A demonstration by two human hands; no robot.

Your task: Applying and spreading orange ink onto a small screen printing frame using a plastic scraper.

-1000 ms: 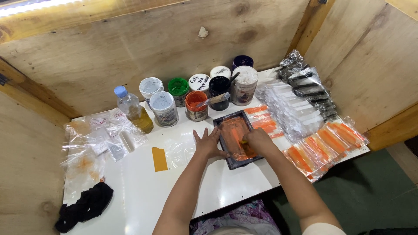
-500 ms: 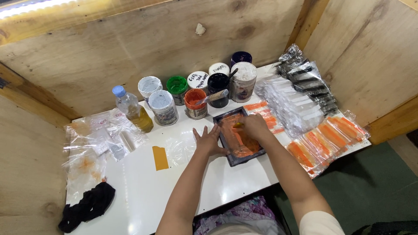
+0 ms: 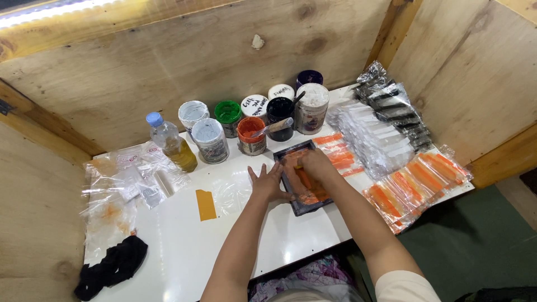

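Pressing flat on the white table [image 3: 184, 246], the left hand [image 3: 267, 184] has its fingers spread, its fingertips touching the left edge of a dark rectangular frame [image 3: 302, 178] smeared with orange paint. The right hand [image 3: 317, 166] rests inside the frame, fingers curled together; whether it pinches anything I cannot tell. Just behind the frame stands an orange paint jar [image 3: 251, 135] among other jars; packets of orange pieces [image 3: 417, 182] lie to the right

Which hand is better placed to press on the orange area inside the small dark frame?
The right hand: it already lies inside the small dark rectangular frame, on the orange area. The left hand rests flat beside the frame's left edge, likely steadying it.
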